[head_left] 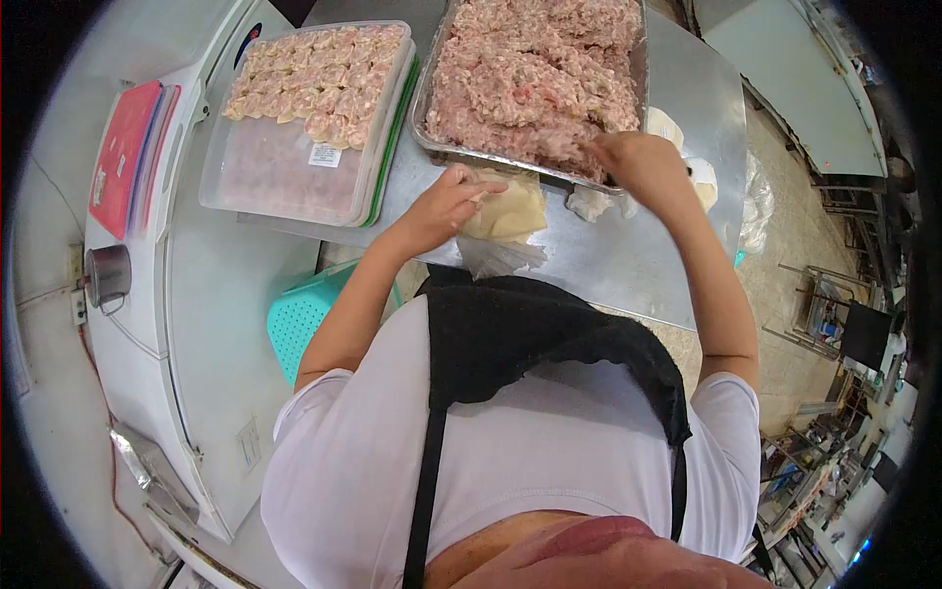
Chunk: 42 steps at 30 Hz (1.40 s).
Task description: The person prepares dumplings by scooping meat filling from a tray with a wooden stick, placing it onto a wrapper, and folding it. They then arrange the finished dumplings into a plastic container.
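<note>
A deep metal tray [420, 110] heaped with pink ground meat [535, 74] stands at the back of the steel table. My right hand [628, 162] is at the tray's near right edge, its fingers bent down at the meat; what they hold, if anything, is too small to make out. In front of the tray lies a stack of pale yellow dough wrappers [510, 214] on crumpled plastic [491, 257]. My left hand [446, 206] is at the wrappers' left side, its fingers partly spread, and whether it holds a wrapper is unclear.
Rows of filled dumplings [314, 74] sit on a clear plastic container [275, 172] at the left. White round pieces [665, 128] lie right of the tray, with a plastic bag [756, 206] beyond. A turquoise basket [299, 319] stands below the table's left edge.
</note>
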Available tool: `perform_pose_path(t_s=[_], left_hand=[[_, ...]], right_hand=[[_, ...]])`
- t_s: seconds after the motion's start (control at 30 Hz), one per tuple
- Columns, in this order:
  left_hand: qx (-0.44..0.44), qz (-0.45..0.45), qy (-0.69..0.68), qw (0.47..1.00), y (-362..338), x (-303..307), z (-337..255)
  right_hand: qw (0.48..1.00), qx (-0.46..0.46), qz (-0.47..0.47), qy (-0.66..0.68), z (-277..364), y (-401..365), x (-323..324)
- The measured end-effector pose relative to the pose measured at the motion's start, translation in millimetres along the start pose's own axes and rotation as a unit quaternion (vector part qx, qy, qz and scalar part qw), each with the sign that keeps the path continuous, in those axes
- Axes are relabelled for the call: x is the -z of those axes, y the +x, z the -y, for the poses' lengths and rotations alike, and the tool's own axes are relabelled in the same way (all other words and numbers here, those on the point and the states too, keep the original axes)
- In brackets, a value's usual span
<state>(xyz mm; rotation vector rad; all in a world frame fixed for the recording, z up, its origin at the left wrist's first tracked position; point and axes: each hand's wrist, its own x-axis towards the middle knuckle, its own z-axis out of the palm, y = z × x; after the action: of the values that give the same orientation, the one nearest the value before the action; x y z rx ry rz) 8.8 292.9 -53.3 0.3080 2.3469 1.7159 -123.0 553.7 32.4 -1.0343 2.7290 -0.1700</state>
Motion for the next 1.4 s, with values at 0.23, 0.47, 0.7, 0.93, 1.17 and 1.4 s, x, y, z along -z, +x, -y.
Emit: perform_pose_path(t_s=[0.23, 0.47, 0.7, 0.93, 1.17, 1.4], left_hand=[[0.060, -0.107, -0.030, 0.992, 4.9, 23.4, -18.2], [0.018, -0.053, -0.684, 0.728, 55.6, 39.2, -52.0], [-0.075, -0.164, -0.698, 0.693, 117.7, 15.7, -90.9], [-0.077, -0.267, -0.666, 0.693, 124.6, 26.3, -50.0], [0.025, -0.299, -0.669, 0.680, 111.5, 10.8, -89.8], [-0.041, -0.322, -0.659, 0.679, 119.6, 1.4, -90.0]], right_hand=[[0.998, -0.020, -0.009, 0.055, -8.6, 4.5, -33.1], [0.829, -0.153, -0.070, 0.534, 5.9, 3.2, -3.3], [0.779, -0.060, -0.148, 0.607, 19.5, 26.2, -9.7], [0.980, -0.008, -0.186, 0.072, 21.6, -9.2, 18.4], [0.992, 0.033, -0.115, -0.037, 12.1, -20.5, 51.5], [0.921, 0.229, -0.301, 0.093, -23.6, -4.6, 29.7]])
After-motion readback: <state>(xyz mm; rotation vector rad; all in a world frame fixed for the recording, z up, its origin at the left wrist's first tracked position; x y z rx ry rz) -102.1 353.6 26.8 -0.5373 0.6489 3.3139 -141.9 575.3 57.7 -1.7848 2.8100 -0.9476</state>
